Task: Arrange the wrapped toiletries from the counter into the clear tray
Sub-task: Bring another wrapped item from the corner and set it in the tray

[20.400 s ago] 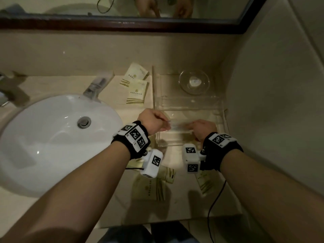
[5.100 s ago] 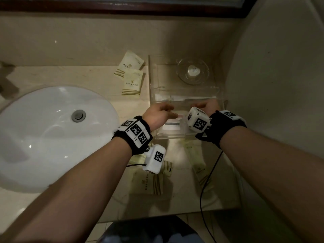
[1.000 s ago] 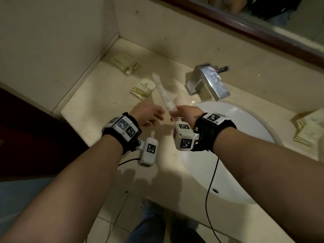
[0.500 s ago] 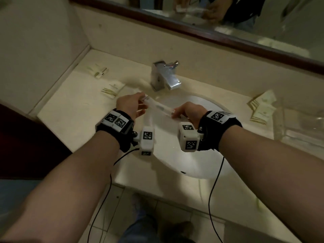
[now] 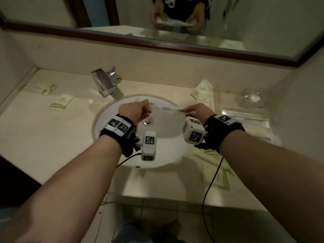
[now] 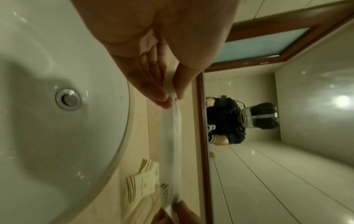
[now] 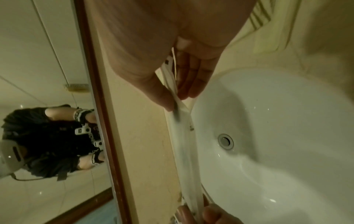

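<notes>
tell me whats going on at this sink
A person holds a long wrapped packet stretched between both hands above the sink: the left hand pinches one end, the right hand the other. The clear tray sits on the counter to the right. More packets lie on the counter on both sides of the sink.

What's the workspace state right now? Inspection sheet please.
Surface: beige counter with white sink.
Job's things: long wrapped packet held over the sink; clear tray far right.
Clutter: sachets left, more by the tray; glass dish.
Grippers: left hand and right hand each pinch a packet end.
Cables: black cable hangs off the right wrist.
Surroundings: faucet, mirror.
</notes>
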`<move>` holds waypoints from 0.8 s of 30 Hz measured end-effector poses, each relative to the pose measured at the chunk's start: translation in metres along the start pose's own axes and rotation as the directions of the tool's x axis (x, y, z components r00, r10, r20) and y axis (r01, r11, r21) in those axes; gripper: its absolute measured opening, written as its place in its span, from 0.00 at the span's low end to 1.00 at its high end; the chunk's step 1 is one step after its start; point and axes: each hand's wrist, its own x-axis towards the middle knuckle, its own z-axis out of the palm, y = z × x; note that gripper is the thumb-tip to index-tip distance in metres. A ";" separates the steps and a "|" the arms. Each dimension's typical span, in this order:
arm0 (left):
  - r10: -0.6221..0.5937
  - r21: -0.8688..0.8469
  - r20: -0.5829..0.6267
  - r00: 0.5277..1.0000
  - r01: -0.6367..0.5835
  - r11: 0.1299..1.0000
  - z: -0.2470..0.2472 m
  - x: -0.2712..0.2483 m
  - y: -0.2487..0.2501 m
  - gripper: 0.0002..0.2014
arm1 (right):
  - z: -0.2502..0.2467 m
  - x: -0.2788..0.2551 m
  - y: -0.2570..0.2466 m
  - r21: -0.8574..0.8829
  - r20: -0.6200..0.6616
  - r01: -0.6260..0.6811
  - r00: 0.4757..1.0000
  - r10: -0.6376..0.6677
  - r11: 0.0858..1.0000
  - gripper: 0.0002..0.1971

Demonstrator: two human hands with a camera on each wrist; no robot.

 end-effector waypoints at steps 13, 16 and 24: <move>-0.104 0.118 0.166 0.981 0.085 0.989 0.143 -0.065 -0.071 0.11 | -0.158 0.006 0.059 0.222 -0.122 -0.026 0.991 0.054 0.975 0.15; -0.127 0.162 0.217 0.968 0.093 0.982 0.162 -0.076 -0.083 0.12 | -0.175 0.004 0.069 0.203 -0.184 -0.024 0.981 0.062 0.979 0.17; -0.246 0.221 0.366 0.898 0.173 0.960 0.201 -0.084 -0.097 0.07 | -0.226 0.009 0.085 0.186 -0.224 0.010 0.974 0.033 0.982 0.07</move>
